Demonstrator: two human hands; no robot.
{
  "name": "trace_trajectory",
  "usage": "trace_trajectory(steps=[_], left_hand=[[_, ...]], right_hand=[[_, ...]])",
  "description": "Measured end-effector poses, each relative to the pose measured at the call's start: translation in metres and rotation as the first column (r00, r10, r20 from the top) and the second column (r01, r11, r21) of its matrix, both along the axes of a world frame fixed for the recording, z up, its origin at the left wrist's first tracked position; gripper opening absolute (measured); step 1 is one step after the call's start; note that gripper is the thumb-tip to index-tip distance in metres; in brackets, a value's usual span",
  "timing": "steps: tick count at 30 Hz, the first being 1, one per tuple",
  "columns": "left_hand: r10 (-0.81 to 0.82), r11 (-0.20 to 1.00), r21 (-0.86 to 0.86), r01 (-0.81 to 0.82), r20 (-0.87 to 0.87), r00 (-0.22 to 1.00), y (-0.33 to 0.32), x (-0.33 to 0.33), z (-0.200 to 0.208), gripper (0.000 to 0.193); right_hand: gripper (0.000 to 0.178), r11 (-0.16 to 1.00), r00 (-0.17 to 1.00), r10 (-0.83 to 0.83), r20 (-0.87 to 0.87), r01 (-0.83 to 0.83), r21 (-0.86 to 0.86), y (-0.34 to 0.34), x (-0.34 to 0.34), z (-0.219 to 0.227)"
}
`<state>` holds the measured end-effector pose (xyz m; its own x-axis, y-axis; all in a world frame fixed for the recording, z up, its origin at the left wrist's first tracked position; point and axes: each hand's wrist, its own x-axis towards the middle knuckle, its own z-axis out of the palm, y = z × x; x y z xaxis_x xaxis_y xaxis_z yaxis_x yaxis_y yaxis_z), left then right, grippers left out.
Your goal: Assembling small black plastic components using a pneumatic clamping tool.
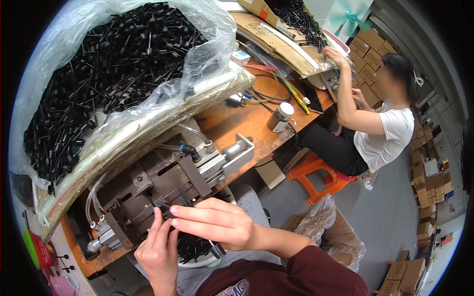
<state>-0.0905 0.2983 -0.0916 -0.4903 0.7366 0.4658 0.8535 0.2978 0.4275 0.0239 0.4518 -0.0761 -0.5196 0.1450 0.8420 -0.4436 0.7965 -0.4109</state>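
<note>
My left hand (159,254) and my right hand (222,224) meet tip to tip just in front of a metal clamping fixture (160,185). Between the fingertips of both hands is a thin black rod-like part (163,204), its lower end hidden by the fingers. The fingers of each hand are closed in a pinch. Below my right hand, another black part with a thin shaft (216,249) shows; whether that hand holds it I cannot tell. Under my hands a pale container holds black parts (191,248), mostly covered by my wrists.
A large plastic-lined bin (148,106) heaped with black rod parts stands at far left. The wooden bench (217,118) carries a dark bottle (281,117), cables and an air cylinder (236,149). On the right, a person (385,123) works from an orange stool (312,176); cartons (370,54) are stacked behind.
</note>
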Motion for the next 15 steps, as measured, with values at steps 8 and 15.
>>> trace_trajectory(steps=[8, 15], left_hand=[[-0.099, 0.995, -0.027, 0.1, 0.037, 0.994, -0.026, 0.005, 0.007, 0.034], [-0.313, 0.91, 0.352, 0.22, 0.234, 0.92, -0.031, 0.026, 0.015, 0.043]], right_hand=[[0.041, 0.975, 0.978, -0.19, 0.083, 0.178, 0.133, -0.004, 0.009, -0.011], [0.033, 0.91, 0.969, -0.241, 0.06, 0.204, 0.362, -0.024, -0.012, -0.023]])
